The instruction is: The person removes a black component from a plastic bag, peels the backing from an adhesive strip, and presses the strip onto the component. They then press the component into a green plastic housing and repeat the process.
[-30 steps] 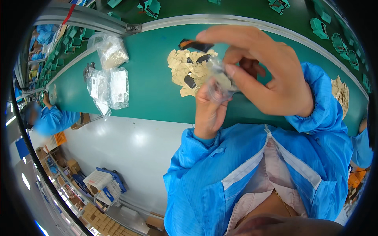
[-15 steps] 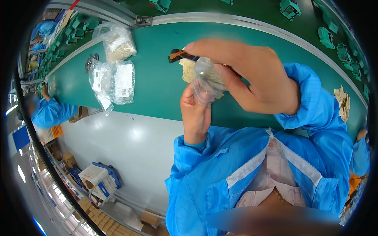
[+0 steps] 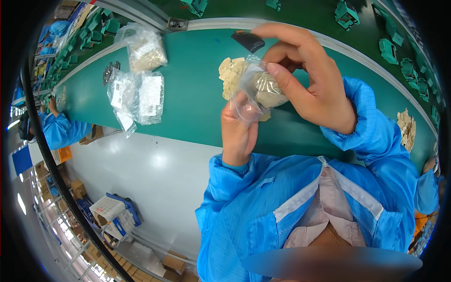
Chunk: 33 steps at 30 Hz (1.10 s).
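Note:
A clear plastic bag (image 3: 270, 89) with beige pieces inside is held up over the table between both hands. My left hand (image 3: 238, 134) is closed on the bag's lower left part, where the loose film covers its fingers. With thumb and fingers my right hand (image 3: 312, 82) grips the upper right of the bag. A flat black object with an orange part (image 3: 249, 41) sticks out at my right index fingertip; its kind is hard to make out. Behind the bag lies a pile of thin beige pieces (image 3: 230, 73) on the green table (image 3: 188, 94).
On the left of the table lie a filled clear bag (image 3: 145, 51), flatter labelled bags (image 3: 150, 94) and small black parts (image 3: 110, 73). More beige pieces (image 3: 407, 128) lie far right. Green parts (image 3: 346, 16) stand beyond the metal rail (image 3: 225, 23). A co-worker's blue sleeve (image 3: 66, 131) shows at left.
My right hand has lifted and turned, tipping the black object away from the bag. More of the bag and its beige contents now show. My left hand has shifted slightly right.

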Tool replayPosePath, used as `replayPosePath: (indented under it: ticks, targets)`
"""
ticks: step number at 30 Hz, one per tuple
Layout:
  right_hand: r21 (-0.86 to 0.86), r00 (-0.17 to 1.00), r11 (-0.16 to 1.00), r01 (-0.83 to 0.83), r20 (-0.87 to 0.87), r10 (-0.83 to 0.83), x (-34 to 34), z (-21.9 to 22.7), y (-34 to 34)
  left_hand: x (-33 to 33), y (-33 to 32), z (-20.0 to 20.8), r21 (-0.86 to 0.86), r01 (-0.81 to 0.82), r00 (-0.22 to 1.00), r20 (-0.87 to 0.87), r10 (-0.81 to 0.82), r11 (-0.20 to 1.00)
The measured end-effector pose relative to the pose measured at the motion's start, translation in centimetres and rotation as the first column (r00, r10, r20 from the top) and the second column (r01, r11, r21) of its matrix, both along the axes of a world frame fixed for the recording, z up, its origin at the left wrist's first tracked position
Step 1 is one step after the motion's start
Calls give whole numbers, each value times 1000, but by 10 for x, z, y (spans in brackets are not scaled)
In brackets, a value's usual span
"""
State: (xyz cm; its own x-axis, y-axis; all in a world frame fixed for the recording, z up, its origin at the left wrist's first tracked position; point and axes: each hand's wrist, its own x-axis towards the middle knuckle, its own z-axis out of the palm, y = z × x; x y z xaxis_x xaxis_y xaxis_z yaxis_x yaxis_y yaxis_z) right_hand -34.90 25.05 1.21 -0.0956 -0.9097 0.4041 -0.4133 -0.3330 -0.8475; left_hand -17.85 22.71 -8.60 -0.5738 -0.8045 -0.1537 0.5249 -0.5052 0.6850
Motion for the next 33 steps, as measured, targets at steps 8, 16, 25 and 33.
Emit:
replayPosePath:
  ticks: [8, 16, 25, 33]
  targets:
    - [13, 926, 993, 114, 360, -111, -6, -33, 3, -13, -5, 11, -68, -48, 999, 15, 49, 997]
    - [36, 871, 972, 231, 438, -223, -6, -52, 13, -19, 3, 26, -201, -45, 946, 307, 106, 979]
    - [137, 765, 963, 231, 586, -267, -29, -98, 14, -14, 10, 17, -450, -53, 729, 592, 342, 891]
    - [201, 800, 943, 265, 500, -332, -66, -125, 23, -13, -6, 1, -616, 120, 475, 724, 500, 778]
